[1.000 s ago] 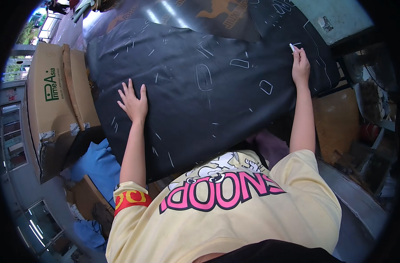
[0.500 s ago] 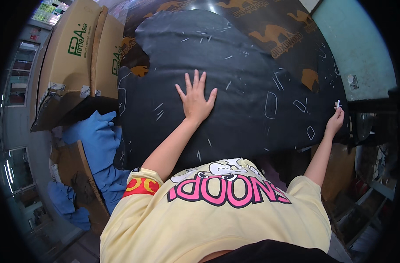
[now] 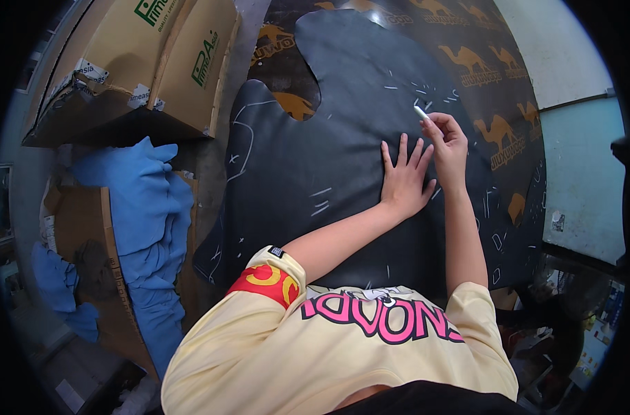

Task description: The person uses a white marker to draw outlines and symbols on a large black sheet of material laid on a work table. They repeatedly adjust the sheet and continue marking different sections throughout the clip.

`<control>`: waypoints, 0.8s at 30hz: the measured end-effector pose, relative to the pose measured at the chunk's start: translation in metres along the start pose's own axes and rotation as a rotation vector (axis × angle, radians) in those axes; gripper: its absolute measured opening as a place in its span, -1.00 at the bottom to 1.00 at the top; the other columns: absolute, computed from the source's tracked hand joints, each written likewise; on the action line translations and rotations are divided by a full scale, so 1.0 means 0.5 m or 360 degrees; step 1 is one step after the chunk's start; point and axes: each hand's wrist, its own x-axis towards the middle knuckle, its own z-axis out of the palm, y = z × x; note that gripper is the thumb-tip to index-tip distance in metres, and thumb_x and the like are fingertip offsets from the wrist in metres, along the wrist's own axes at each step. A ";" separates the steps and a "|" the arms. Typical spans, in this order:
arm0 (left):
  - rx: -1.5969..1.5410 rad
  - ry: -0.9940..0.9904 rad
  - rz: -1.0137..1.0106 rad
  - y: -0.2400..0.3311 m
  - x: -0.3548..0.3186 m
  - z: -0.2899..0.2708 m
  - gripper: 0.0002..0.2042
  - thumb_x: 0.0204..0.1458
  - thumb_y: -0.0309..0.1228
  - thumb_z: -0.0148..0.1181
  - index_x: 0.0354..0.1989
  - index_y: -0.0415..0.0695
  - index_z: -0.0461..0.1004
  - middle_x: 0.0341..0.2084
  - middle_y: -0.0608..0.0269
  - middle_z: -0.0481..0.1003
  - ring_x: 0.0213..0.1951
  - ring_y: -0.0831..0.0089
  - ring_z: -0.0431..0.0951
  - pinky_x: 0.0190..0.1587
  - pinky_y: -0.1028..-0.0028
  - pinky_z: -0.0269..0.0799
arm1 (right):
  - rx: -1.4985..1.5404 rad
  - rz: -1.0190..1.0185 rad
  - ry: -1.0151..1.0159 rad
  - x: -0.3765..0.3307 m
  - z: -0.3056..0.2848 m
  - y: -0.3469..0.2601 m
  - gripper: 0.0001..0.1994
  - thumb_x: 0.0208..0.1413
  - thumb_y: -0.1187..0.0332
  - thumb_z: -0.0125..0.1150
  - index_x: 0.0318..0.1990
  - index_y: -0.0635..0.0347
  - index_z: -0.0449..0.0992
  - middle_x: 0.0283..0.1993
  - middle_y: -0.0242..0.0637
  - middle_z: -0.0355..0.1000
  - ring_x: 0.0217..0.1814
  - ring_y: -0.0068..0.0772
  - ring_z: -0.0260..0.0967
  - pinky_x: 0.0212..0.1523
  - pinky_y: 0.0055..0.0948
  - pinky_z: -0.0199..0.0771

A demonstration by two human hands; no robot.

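A large black leather hide (image 3: 280,187) lies spread over a table, with white strokes and small outlined shapes drawn on it. My left hand (image 3: 406,181) rests flat on the hide with its fingers spread. Just right of it and farther away, my right hand (image 3: 447,144) pinches a white marking stick (image 3: 420,112) between thumb and fingers. The stick's tip points to the far left, over a group of short white marks. Whether the tip touches the leather I cannot tell.
Large cardboard boxes (image 3: 201,76) stand at the far left. Below them, blue leather (image 3: 145,228) drapes over a cardboard box (image 3: 80,221). The brown table covering (image 3: 508,104) with camel prints shows past the hide's far and right edges. A pale green panel (image 3: 584,173) stands at the right.
My right hand has come from the hide's right edge to beside my left hand, carrying the marking stick. My left hand still lies flat on the hide. The view has turned.
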 end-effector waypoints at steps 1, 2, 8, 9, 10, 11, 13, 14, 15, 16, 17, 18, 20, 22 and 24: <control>0.0039 0.0000 0.0015 0.001 0.003 -0.003 -0.25 0.07 -0.05 0.21 0.39 -0.15 0.14 0.42 0.00 0.01 0.47 -0.18 -0.20 0.37 -0.37 -0.38 | -0.0013 0.0017 -0.0068 0.021 0.033 -0.006 -0.83 0.23 0.37 0.28 -0.16 0.31 0.56 -0.27 -0.39 0.52 -0.22 -0.64 0.42 -0.15 -0.59 0.42; 0.0124 -0.0150 0.0050 0.002 0.006 -0.007 -0.22 0.08 0.00 0.17 0.41 -0.14 0.10 0.43 0.01 -0.02 0.47 -0.21 -0.22 0.38 -0.37 -0.37 | -0.0073 0.0019 -0.0147 0.046 0.059 -0.004 -0.83 0.21 0.37 0.29 -0.17 0.30 0.57 -0.28 -0.41 0.52 -0.23 -0.65 0.39 -0.17 -0.61 0.39; 0.0154 -0.0316 0.0045 0.005 0.014 -0.030 -0.21 0.13 0.04 0.07 0.46 -0.13 0.02 0.45 -0.02 -0.01 0.47 -0.27 -0.27 0.39 -0.35 -0.40 | -0.0415 -0.0018 -0.0438 0.170 0.150 0.053 -0.80 0.16 0.32 0.32 -0.19 0.27 0.57 -0.37 -0.50 0.48 -0.32 -0.69 0.34 -0.27 -0.62 0.32; 0.0113 -0.0298 0.0042 0.004 0.015 -0.025 -0.21 0.14 0.03 0.05 0.47 -0.13 0.01 0.45 -0.01 -0.01 0.47 -0.27 -0.28 0.39 -0.36 -0.40 | -0.0338 0.0011 -0.0418 0.182 0.162 0.057 -0.80 0.16 0.31 0.32 -0.20 0.27 0.57 -0.38 -0.50 0.47 -0.33 -0.70 0.32 -0.28 -0.63 0.30; 0.0073 -0.0279 0.0038 0.006 0.016 -0.019 -0.22 0.15 0.03 0.04 0.47 -0.13 0.00 0.45 0.00 -0.01 0.47 -0.28 -0.29 0.39 -0.36 -0.40 | -0.0263 0.0040 -0.0398 0.194 0.170 0.058 -0.80 0.15 0.31 0.33 -0.21 0.28 0.57 -0.39 -0.51 0.46 -0.34 -0.71 0.31 -0.29 -0.63 0.29; 0.0032 -0.0260 0.0034 0.006 0.018 -0.012 -0.22 0.17 0.02 0.02 0.48 -0.13 -0.02 0.45 0.00 -0.01 0.47 -0.28 -0.30 0.39 -0.36 -0.41 | -0.0188 0.0070 -0.0376 0.202 0.176 0.056 -0.80 0.15 0.31 0.33 -0.22 0.28 0.57 -0.40 -0.52 0.45 -0.34 -0.71 0.29 -0.30 -0.64 0.27; 0.0173 -0.0450 0.0004 0.011 0.032 -0.032 -0.26 0.21 0.02 -0.08 0.49 -0.12 -0.03 0.47 0.04 -0.02 0.49 -0.19 -0.23 0.39 -0.35 -0.40 | -0.0247 0.0103 -0.0504 0.198 0.198 0.059 -0.82 0.15 0.32 0.34 -0.24 0.27 0.56 -0.40 -0.51 0.45 -0.33 -0.71 0.31 -0.27 -0.65 0.28; 0.0158 -0.0454 0.0009 0.010 0.030 -0.019 -0.27 0.22 0.02 -0.10 0.49 -0.13 -0.03 0.47 0.04 -0.02 0.49 -0.16 -0.21 0.39 -0.35 -0.39 | -0.0319 0.0117 -0.0606 0.188 0.204 0.066 -0.83 0.15 0.34 0.33 -0.24 0.27 0.56 -0.38 -0.49 0.47 -0.30 -0.70 0.35 -0.20 -0.64 0.33; 0.0140 -0.0460 0.0031 0.012 0.026 -0.007 -0.28 0.23 0.01 -0.12 0.49 -0.13 -0.03 0.48 0.05 -0.02 0.49 -0.12 -0.18 0.39 -0.35 -0.38 | -0.0396 0.0129 -0.0693 0.172 0.204 0.067 -0.84 0.16 0.35 0.33 -0.23 0.26 0.56 -0.36 -0.46 0.49 -0.28 -0.69 0.39 -0.14 -0.64 0.39; 0.0090 -0.0237 0.0121 0.007 0.021 -0.001 -0.27 0.22 -0.02 -0.09 0.46 -0.20 -0.02 0.46 -0.20 -0.08 0.48 -0.17 -0.17 0.37 -0.37 -0.26 | -0.0545 0.0182 -0.0739 0.153 0.214 0.050 -0.85 0.14 0.37 0.34 -0.26 0.26 0.56 -0.37 -0.47 0.50 -0.27 -0.70 0.41 -0.15 -0.64 0.38; 0.0111 -0.0218 0.0113 0.008 0.018 0.007 -0.29 0.23 -0.02 -0.10 0.46 -0.20 0.00 0.45 -0.21 -0.08 0.48 -0.18 -0.17 0.38 -0.35 -0.25 | -0.0665 0.0132 -0.0727 0.141 0.219 0.050 -0.85 0.11 0.38 0.35 -0.26 0.27 0.56 -0.39 -0.49 0.50 -0.28 -0.70 0.40 -0.20 -0.62 0.36; 0.0135 -0.0201 0.0113 0.010 0.019 0.000 -0.30 0.24 -0.03 -0.11 0.45 -0.20 0.01 0.45 -0.23 -0.07 0.48 -0.18 -0.16 0.39 -0.34 -0.25 | -0.0642 0.0054 -0.0721 0.138 0.219 0.055 -0.84 0.09 0.38 0.36 -0.26 0.27 0.57 -0.39 -0.47 0.50 -0.31 -0.66 0.40 -0.23 -0.59 0.36; 0.0227 -0.0123 0.0094 0.012 0.017 0.008 -0.30 0.23 0.00 -0.12 0.44 -0.20 0.06 0.44 -0.25 -0.06 0.47 -0.18 -0.16 0.41 -0.29 -0.24 | -0.0674 -0.0091 -0.0748 0.130 0.223 0.058 -0.84 0.06 0.39 0.38 -0.26 0.27 0.58 -0.37 -0.43 0.50 -0.34 -0.61 0.40 -0.26 -0.56 0.36; 0.0116 -0.0061 0.0055 0.007 0.015 0.022 -0.30 0.23 0.01 -0.11 0.44 -0.20 0.07 0.44 -0.24 -0.05 0.47 -0.19 -0.17 0.41 -0.29 -0.24 | -0.0785 -0.0243 -0.0814 0.128 0.239 0.036 -0.84 0.03 0.39 0.40 -0.26 0.25 0.60 -0.34 -0.40 0.49 -0.35 -0.56 0.40 -0.28 -0.54 0.36; 0.0108 -0.0054 0.0031 0.007 0.016 0.029 -0.29 0.21 0.03 -0.10 0.43 -0.19 0.08 0.45 -0.22 -0.05 0.48 -0.18 -0.17 0.40 -0.30 -0.23 | -0.0810 -0.0224 -0.0907 0.120 0.257 0.018 -0.84 0.01 0.37 0.42 -0.26 0.20 0.63 -0.29 -0.36 0.47 -0.27 -0.52 0.42 -0.24 -0.53 0.37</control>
